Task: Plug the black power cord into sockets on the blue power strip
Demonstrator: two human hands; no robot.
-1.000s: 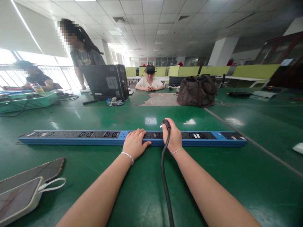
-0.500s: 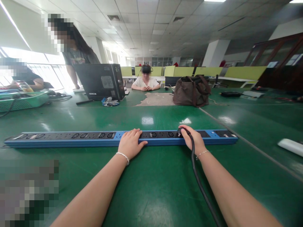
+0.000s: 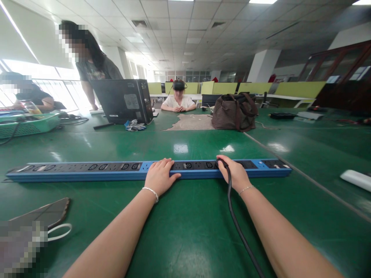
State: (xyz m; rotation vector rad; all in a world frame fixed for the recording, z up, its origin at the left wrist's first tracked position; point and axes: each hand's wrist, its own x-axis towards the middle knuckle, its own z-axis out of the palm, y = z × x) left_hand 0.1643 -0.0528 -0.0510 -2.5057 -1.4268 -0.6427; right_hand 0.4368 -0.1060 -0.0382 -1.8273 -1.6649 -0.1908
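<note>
A long blue power strip (image 3: 87, 177) with rows of black sockets lies across the green table in front of me. My left hand (image 3: 160, 173) grips it near the middle, fingers over the top and thumb along the front edge. To the right, my right hand (image 3: 233, 172) is closed on a black plug, mostly hidden by the fingers, at the strip's socket face. Whether the plug sits in a socket I cannot tell. From it a thick black power cord (image 3: 235, 220) runs down toward me between my forearms.
A phone (image 3: 43, 216) lies at the lower left. Farther back stand a black computer case (image 3: 124, 101), gloves (image 3: 135, 125), a brown bag (image 3: 233, 112) and a green basket (image 3: 34, 125). A white object (image 3: 355, 179) lies at right. Several people are around the table.
My right hand has shifted slightly left along the strip with the plug, and the cord has swung left with it. My left hand and the power strip stay in place.
</note>
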